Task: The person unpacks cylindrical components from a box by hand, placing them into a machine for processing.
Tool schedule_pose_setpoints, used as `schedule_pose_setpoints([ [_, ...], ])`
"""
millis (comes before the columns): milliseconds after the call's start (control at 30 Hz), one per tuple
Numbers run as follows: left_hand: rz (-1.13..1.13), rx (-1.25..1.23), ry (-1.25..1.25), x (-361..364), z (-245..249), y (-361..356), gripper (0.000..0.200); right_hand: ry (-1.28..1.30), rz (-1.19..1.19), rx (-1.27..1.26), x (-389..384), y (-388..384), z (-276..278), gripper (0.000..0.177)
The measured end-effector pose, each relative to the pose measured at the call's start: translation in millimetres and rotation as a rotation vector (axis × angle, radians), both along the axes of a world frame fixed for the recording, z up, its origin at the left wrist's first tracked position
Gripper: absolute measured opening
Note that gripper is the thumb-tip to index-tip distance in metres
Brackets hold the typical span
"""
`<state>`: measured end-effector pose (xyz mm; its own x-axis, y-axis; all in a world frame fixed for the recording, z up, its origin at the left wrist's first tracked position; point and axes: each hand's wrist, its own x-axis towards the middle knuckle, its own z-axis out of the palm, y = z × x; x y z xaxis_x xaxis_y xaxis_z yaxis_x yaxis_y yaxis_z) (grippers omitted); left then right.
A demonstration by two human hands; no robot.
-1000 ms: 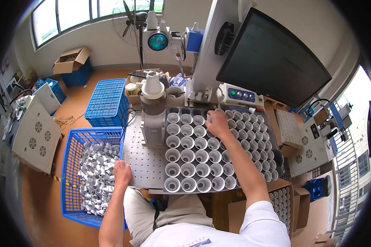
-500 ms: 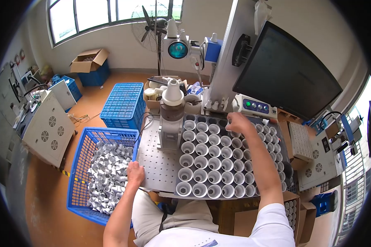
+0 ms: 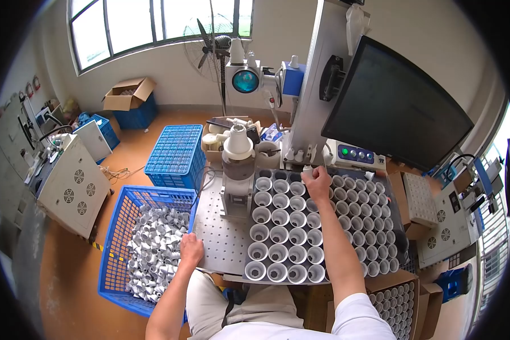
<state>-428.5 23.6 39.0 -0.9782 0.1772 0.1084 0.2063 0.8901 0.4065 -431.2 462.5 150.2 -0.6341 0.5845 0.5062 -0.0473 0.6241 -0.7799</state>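
Note:
My right hand is over the back of the dark tray, its fingers pinched on a small white cone-shaped cup. Around it, rows of white cups stand mouth up in the tray. My left hand is curled at the right side of the blue basket, beside the perforated metal plate. Whatever its fingers grip is hidden. Inside the basket lies a loose heap of small white-grey cone-shaped parts.
A machine post with a white cone-shaped piece on top rises left of the tray. Behind stand a lens head, a control box and a large monitor. A carton of cups sits below right.
My right hand has moved left along the tray's back row, with the small white cup now showing at its fingertips. My left hand stays by the basket. The whole view has shifted slightly.

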Motion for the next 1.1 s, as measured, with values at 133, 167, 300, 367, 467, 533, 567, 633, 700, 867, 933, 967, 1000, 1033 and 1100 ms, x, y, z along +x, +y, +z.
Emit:
schedule_pose_setpoints([
  [133, 0.021, 0.003, -0.036, 2, 8, 3, 0.024, 0.040, -0.019, 0.007, -2, 2, -3, 0.036],
  [167, 0.022, -0.004, -0.042, 2, 8, 3, 0.024, 0.049, -0.019, -0.008, -1, 2, -3, 0.036],
  [300, 0.012, 0.006, -0.014, 1, 2, 1, 0.022, 0.004, 0.004, -0.086, 3, 1, 0, 0.033],
  [367, -0.001, -0.007, -0.003, 0, -3, -1, 0.022, 0.014, 0.004, -0.071, 2, 2, -2, 0.033],
  [467, -0.018, 0.005, 0.049, -1, -9, -3, 0.020, 0.024, 0.003, -0.050, 2, 2, -1, 0.034],
  [533, -0.020, 0.003, 0.060, -1, -7, -2, 0.019, 0.029, 0.004, -0.043, 2, 2, -2, 0.034],
  [567, -0.021, 0.003, 0.066, -1, -7, -2, 0.019, 0.030, 0.007, -0.042, 2, 2, -2, 0.035],
  [633, -0.031, -0.006, 0.081, -2, -12, -4, 0.018, 0.030, 0.006, -0.039, 2, 2, -1, 0.035],
  [700, -0.030, -0.007, 0.086, -3, -13, -4, 0.018, 0.028, 0.001, -0.037, 3, 1, 0, 0.035],
  [867, -0.033, 0.003, 0.110, 0, -9, -3, 0.019, 0.019, 0.012, -0.048, 3, 0, 0, 0.034],
  [933, -0.028, -0.002, 0.099, 0, -8, -3, 0.019, 0.017, 0.015, -0.053, 2, 2, -1, 0.034],
  [967, -0.026, -0.006, 0.094, 0, -8, -2, 0.019, 0.015, 0.013, -0.051, 2, 2, -1, 0.034],
  [1000, -0.032, -0.010, 0.101, -1, -10, -3, 0.019, 0.013, 0.012, -0.050, 2, 2, -1, 0.034],
  [1033, -0.038, -0.015, 0.108, -1, -12, -4, 0.019, 0.014, 0.014, -0.045, 2, 2, -1, 0.034],
  [1100, -0.041, -0.019, 0.110, -2, -13, -4, 0.020, 0.016, 0.018, -0.034, 3, 2, -1, 0.034],
])
